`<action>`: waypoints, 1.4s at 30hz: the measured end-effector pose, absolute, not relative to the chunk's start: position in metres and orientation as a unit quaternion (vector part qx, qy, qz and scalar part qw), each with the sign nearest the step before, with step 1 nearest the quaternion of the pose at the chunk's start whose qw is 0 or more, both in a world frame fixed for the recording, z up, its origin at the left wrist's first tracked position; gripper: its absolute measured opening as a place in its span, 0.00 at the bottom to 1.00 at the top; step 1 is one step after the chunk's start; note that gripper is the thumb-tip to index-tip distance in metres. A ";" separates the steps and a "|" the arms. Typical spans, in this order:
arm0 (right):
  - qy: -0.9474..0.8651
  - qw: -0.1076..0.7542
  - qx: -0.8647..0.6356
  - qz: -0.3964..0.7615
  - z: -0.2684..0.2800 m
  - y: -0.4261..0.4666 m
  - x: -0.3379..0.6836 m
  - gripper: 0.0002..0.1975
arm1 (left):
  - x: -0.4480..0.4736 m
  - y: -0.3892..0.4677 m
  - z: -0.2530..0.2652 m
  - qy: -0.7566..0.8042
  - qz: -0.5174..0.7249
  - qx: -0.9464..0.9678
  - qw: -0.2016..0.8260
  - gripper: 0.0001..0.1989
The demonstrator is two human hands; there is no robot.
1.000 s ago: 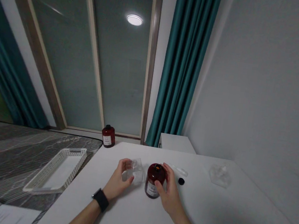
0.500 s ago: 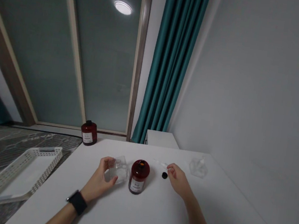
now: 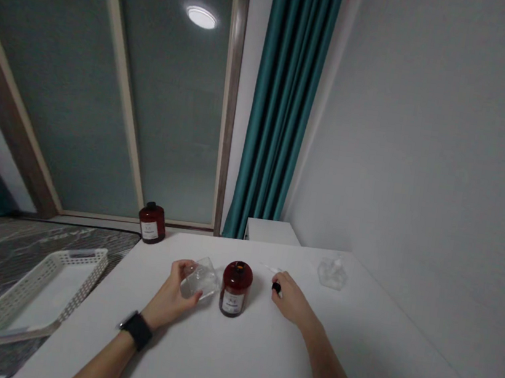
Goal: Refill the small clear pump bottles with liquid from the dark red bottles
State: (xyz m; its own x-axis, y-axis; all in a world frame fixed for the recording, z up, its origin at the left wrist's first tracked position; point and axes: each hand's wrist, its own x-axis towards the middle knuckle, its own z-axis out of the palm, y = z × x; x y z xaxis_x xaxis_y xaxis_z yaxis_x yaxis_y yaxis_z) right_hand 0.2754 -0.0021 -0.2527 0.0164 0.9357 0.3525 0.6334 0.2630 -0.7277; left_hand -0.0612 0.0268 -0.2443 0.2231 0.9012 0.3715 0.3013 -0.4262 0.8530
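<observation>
My left hand [image 3: 176, 290] is wrapped round a clear, squarish container [image 3: 201, 278], thumb at its near side and fingers at its far left edge. Just right of it stands a dark red bottle [image 3: 234, 298] with a white label and an uncapped neck; container and bottle nearly touch. To the right of the bottle, my right hand [image 3: 291, 299] pinches a small black cap [image 3: 276, 287] between thumb and fingers. A thin clear strip [image 3: 271, 269] lies on the table by its fingertips. Its exact kind is hard to make out.
A second dark red bottle [image 3: 152, 223], with its black cap on, stands at the table's far left corner. Crumpled clear plastic [image 3: 332, 273] lies at the right. A white perforated basket [image 3: 56, 318] sits lower, left of the white table [image 3: 229, 366]. Behind is a white cabinet [image 3: 272, 232].
My right hand has moved slightly left and closed on the black cap, which lay on the table before. My left hand has tilted the clear container a little.
</observation>
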 end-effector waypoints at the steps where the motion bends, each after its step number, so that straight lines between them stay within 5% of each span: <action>1: -0.673 0.430 -0.571 0.190 -0.252 -0.001 0.273 0.08 | -0.061 0.028 -0.245 0.424 0.453 0.713 0.327 0.28; 14: -0.546 0.638 -0.452 0.301 -0.206 -0.008 0.196 0.10 | -0.064 0.035 -0.249 0.435 0.423 0.745 0.277 0.25; 24: -0.636 0.626 -0.418 0.171 -0.198 -0.003 0.176 0.07 | -0.073 0.029 -0.243 0.462 0.424 0.768 0.128 0.34; 29: -0.645 0.622 -0.411 0.167 -0.203 -0.004 0.174 0.05 | -0.048 0.005 -0.218 0.376 0.458 0.801 0.085 0.20; 42: -0.674 0.602 -0.392 0.173 -0.207 -0.007 0.180 0.09 | -0.003 0.013 -0.188 0.312 0.384 0.823 0.280 0.30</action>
